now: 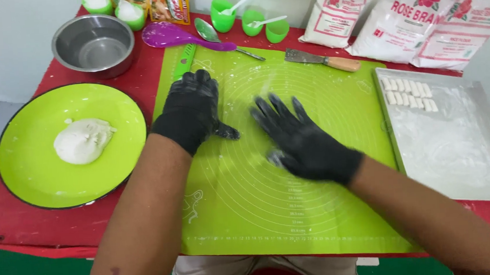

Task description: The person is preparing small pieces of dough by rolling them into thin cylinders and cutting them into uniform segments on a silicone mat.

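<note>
Both forearms fill the bottom of frame; my left hand (191, 109) lies flat, fingers together, on the green mat (317, 206). Right hand (302, 139), fingers spread, presses a small dough bit (273, 157), mostly hidden under the palm at frame centre. I'd say it's soft, light, sticky w/o flour, so roll w/ the palm, lift from the ends. Dough lump (83, 140) sits on the green plate (31, 167), left. Cut pieces (409, 90) line the floured tray (485, 179), right. White flour bags (402, 26) w/ red flower prints at upper right; an orange-red packet (169, 5) at top.
</note>
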